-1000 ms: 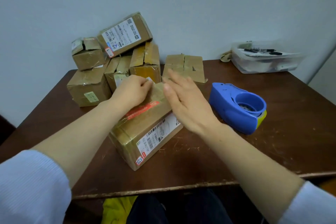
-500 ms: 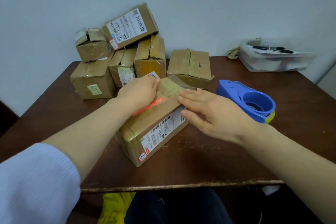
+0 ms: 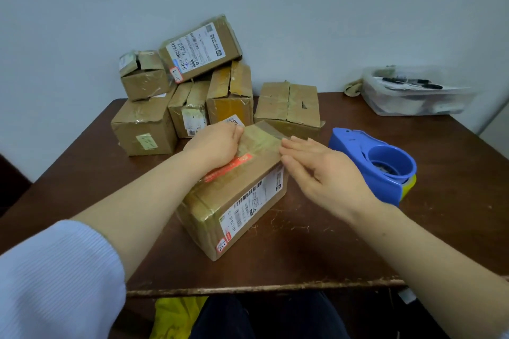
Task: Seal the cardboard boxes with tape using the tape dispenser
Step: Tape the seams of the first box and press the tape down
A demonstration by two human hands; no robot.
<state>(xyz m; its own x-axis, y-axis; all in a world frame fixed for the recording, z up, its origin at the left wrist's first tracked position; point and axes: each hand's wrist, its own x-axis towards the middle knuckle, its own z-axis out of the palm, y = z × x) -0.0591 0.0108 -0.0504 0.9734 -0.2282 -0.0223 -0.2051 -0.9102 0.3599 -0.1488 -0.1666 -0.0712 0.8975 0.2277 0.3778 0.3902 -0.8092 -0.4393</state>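
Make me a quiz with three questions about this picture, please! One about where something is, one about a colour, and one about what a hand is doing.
1. Where is the tape dispenser?
A on the floor
B on the table, right of the front box
C on a chair

2. What colour is most of the tape dispenser?
A blue
B red
C black

3. How are the right hand's fingers?
A curled in a fist
B wrapped round the dispenser
C straight, at the front box's taped end

Answers:
1 B: it sits on the brown tabletop beside the box, with no hand on it.
2 A: its body is blue, with a little yellow at one end.
3 C: the fingers are stretched out flat by the box's far corner.
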